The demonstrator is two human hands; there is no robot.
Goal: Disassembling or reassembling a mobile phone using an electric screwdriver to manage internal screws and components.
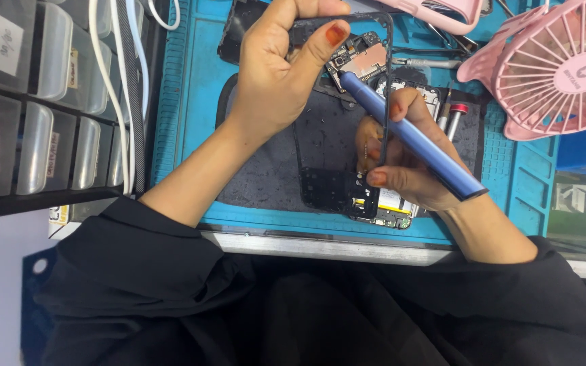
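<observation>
Both busy at frame centre: left hand [276, 71] pinching the opened phone [347, 129] by its top edge to steady it, right hand [405, 159] wrapped around blue screwdriver [408, 135], tip on the board.

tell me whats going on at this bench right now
A person in black sleeves is working on an opened phone over a blue mat. The left hand grips the phone's upper end, thumb and fingers pinching its dark frame. The right hand holds a blue pen-shaped screwdriver, its tip resting on the exposed circuit board near the top of the phone. A pink fan lies at the right, and clear storage drawers stand at the left.
</observation>
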